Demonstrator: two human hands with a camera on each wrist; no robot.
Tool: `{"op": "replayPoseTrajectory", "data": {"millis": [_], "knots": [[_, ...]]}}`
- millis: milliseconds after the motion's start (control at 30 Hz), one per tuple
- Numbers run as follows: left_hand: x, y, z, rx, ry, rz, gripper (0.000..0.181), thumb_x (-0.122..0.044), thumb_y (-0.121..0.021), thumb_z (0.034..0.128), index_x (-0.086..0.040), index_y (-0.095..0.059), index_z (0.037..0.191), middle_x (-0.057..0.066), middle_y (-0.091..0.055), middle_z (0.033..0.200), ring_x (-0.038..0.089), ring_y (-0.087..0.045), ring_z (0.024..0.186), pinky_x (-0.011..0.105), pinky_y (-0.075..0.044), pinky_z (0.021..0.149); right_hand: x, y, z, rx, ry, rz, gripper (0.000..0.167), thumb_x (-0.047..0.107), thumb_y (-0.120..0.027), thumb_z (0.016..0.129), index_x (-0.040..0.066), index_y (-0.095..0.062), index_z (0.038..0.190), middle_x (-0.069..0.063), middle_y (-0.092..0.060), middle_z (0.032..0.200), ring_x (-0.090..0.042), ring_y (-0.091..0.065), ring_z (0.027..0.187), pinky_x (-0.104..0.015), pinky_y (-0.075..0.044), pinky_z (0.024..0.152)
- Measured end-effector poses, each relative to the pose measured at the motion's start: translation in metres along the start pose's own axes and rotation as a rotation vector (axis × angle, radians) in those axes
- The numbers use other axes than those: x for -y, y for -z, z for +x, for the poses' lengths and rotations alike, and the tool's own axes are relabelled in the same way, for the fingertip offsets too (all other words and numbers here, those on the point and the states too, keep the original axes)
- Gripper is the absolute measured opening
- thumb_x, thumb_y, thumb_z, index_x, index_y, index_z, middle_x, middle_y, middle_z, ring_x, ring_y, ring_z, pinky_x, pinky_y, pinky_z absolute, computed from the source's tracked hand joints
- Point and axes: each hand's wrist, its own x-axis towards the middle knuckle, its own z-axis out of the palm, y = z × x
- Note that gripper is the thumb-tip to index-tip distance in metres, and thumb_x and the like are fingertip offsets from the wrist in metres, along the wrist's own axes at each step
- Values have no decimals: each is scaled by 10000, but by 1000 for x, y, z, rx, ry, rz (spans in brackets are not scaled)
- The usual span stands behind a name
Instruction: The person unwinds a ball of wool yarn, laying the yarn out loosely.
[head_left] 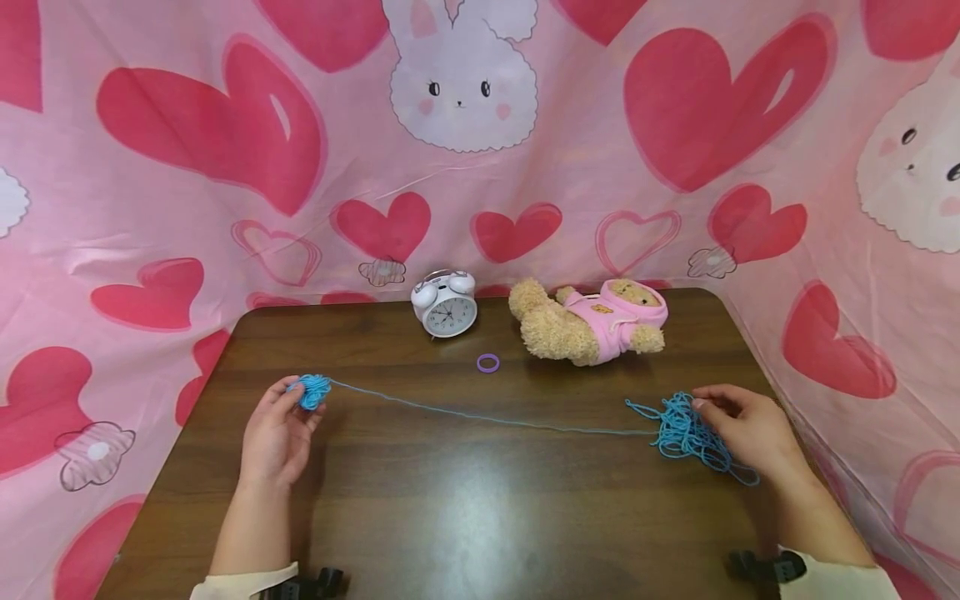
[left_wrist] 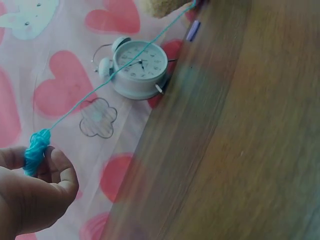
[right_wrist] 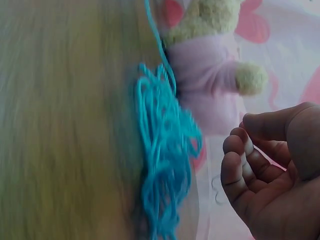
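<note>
Pinching (head view) a small round blue-yarn bundle (head_left: 314, 391) in left hand (head_left: 276, 437), above dark wooden table (head_left: 480, 508), left side
Left wrist: probably light, squashy; grab mid-bundle. Right wrist: seemingly gripping nothing with loosely curled right hand (right_wrist: 272, 167), beside tangled blue yarn (right_wrist: 167, 145).

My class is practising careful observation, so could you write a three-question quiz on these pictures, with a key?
1. What does the left hand hold?
A) an alarm clock
B) wound blue yarn
C) a purple ring

2. True or false: the teddy bear wears a pink top.

3. Fill in: a thin blue ______ links the wound blue yarn to the loose tangle.

Key: 1. B; 2. True; 3. strand.
</note>
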Motion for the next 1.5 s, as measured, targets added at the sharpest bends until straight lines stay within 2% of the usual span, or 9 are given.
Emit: {"op": "replayPoseTrajectory", "data": {"millis": [367,700,1000,1500], "knots": [[10,-18,3,32,37,74,50,-146,-567,1076,-133,-554,1122,-4,-672,1029,124,-645,919,271,-540,834,38,-23,13,96,0,77,279,291,-702,1006,60,-748,1157,-61,-762,998,-114,-631,809,-246,-498,664],[20,-38,6,42,75,141,82,-188,-569,1080,-146,-537,1143,-10,-644,1062,129,-632,953,289,-520,907,65,-44,25,163,6,175,262,260,-699,1006,52,-739,1159,-40,-755,948,-151,-646,798,-263,-509,628],[35,-55,9,75,77,163,41,-156,-551,1086,-140,-540,1122,-11,-661,1024,127,-671,915,333,-513,940,91,-64,31,190,32,231,197,194,-730,979,55,-753,1117,-16,-728,878,-163,-603,746,-271,-486,594],[56,-78,8,104,129,216,130,-184,-576,1077,-122,-527,1179,13,-647,1099,167,-664,979,383,-508,1010,125,-97,34,275,96,355,205,164,-755,956,27,-751,1109,-24,-751,918,-146,-647,765,-262,-528,623]]}}
